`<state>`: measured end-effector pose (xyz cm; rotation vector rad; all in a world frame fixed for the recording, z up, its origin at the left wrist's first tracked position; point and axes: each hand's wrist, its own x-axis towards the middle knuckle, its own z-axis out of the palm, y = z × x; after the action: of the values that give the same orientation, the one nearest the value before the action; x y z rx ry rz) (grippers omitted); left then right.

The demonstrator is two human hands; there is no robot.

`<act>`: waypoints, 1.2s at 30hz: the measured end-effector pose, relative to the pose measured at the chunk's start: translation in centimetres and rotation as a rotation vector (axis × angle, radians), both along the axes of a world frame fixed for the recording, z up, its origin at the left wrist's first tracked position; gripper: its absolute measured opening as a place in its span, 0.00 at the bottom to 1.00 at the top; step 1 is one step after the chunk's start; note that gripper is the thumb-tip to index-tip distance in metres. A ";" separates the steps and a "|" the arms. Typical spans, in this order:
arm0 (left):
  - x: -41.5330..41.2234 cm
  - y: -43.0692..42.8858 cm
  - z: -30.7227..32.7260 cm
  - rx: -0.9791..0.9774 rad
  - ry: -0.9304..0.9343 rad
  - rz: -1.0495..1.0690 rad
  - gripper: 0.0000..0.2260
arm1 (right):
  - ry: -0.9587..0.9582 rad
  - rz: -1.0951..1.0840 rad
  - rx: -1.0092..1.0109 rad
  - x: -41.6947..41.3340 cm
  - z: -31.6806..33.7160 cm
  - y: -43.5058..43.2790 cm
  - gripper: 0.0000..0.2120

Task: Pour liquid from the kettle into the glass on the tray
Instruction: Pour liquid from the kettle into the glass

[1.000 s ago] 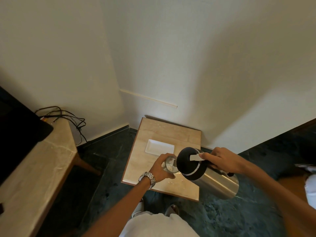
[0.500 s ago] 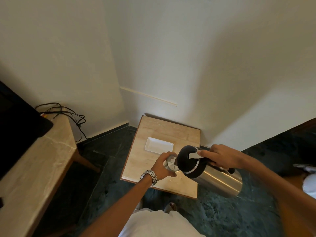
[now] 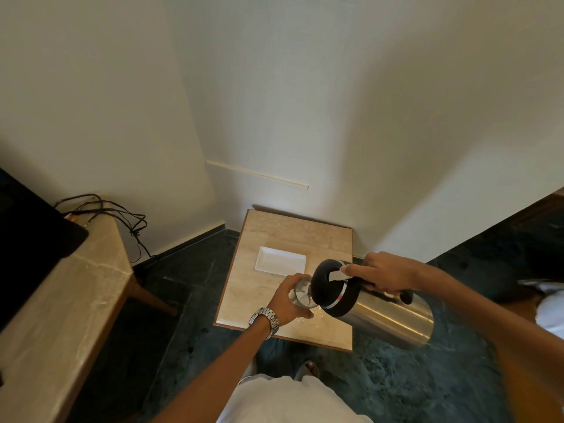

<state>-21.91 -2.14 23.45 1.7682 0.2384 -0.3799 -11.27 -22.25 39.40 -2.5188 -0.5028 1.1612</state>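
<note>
Above the table (image 3: 268, 236), left hand (image 3: 288, 300) grips the glass (image 3: 302, 294); right hand (image 3: 381, 273) clasps the tilted kettle (image 3: 384, 312).

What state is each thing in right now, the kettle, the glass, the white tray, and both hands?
kettle: tipped nearly flat, black top at the glass rim, lid on
glass: held off the tray; fill level not clear
white tray: flat on the small table, nothing on it
left hand: wrapped around the glass
right hand: gripping the kettle handle, thumb on the lid lever
</note>
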 end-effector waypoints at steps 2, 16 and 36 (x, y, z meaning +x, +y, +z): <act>-0.1 -0.1 -0.1 -0.001 -0.006 -0.002 0.34 | 0.007 0.003 -0.003 0.0 0.0 0.0 0.28; -0.8 -0.5 -0.1 -0.002 -0.011 -0.001 0.34 | 0.025 0.007 -0.057 -0.5 -0.3 0.1 0.28; -1.8 -0.6 -0.5 0.012 -0.007 -0.023 0.34 | 0.059 -0.007 -0.113 -1.5 -0.7 0.0 0.29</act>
<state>-23.69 -2.71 22.95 1.7850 0.2163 -0.3894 -12.73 -22.24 38.74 -2.5698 -0.4236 1.2912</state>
